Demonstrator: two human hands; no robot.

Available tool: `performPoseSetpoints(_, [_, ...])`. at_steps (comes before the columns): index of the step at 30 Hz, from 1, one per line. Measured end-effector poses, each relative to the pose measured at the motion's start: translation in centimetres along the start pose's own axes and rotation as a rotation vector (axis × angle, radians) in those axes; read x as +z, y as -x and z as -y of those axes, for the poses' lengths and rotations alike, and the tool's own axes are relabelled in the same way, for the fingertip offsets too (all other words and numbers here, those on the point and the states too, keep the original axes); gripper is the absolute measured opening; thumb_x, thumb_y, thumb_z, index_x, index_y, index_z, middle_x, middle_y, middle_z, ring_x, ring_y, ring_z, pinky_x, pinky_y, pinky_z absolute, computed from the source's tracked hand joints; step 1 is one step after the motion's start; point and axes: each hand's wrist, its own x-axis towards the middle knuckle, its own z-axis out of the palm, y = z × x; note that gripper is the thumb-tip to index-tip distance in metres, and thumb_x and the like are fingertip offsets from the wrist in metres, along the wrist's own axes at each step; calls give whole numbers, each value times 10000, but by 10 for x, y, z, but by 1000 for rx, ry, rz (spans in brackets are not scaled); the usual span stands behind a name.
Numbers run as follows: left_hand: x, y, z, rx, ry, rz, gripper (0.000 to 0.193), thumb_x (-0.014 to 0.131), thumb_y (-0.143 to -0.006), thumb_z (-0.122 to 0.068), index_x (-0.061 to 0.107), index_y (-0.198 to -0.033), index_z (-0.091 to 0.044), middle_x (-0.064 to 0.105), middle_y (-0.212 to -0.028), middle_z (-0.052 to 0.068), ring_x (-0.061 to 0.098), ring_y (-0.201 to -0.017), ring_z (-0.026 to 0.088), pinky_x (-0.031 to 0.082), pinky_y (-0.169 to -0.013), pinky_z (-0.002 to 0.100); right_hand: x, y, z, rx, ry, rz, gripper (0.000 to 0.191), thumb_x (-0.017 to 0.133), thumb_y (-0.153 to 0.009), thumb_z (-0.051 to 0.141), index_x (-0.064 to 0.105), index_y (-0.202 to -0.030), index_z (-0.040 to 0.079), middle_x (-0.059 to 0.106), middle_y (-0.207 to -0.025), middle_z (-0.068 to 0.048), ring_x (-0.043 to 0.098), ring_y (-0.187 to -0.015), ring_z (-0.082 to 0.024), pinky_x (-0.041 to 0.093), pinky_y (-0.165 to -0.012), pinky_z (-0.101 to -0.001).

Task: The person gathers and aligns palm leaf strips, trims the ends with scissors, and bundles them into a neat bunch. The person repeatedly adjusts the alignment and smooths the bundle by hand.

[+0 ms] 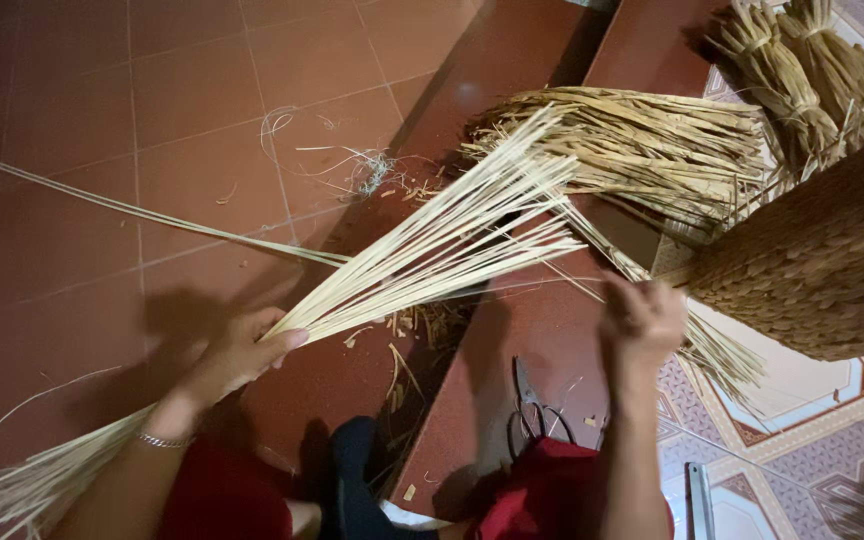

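Here the red tiled floor (102,120) fills the left and middle of the frame, with a raised red step (512,340) running diagonally from the lower middle to the top. At the right edge a large woven basket (822,260) leans in, its loose ends hanging down toward the lower right. Above it, in the upper right, lie tied bundles of dried straw (792,70), and a flatter heap of straw (642,140) rests across the step.

The long bundle of pale reeds (422,255) crosses the middle of the frame, from the lower left corner up to a fanned tip near the upper middle. The left hand (242,350), in the lower left of centre, is closed around this bundle where it narrows. The right hand (642,320), right of centre, sits against the basket's loose strands; its fingers curl inward, but whether they pinch a strand cannot be told.

To judge from this, the work goes best if the left hand keeps the reeds gathered tight so the fan does not spill, while the right hand draws one strand at a time, cleanly.

Smaller still, a pair of scissors (530,405) lies on the step near the bottom, and scraps of straw (377,175) litter the floor.
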Motion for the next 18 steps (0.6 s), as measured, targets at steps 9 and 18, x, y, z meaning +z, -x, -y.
performPoseSetpoints(9, [-18, -4, 27, -62, 55, -68, 389, 735, -876, -323, 758, -1166, -65, 564, -610, -19, 448, -482, 65, 336, -426, 247, 1, 71, -152, 537, 260, 188, 41, 847, -960, 251, 813, -979, 264, 733, -932, -45, 629, -926, -243, 476, -871, -428])
performPoseSetpoints(18, [-36, -4, 43, -140, 25, -169, 314, 729, -914, -304, 753, -1046, -20, 575, -601, 23, 447, -462, 84, 327, -408, 259, -14, 79, -164, 894, 533, 602, 155, 715, -893, 354, 850, -969, 347, 768, -1041, -101, 563, -1099, -366, 352, -997, -581])
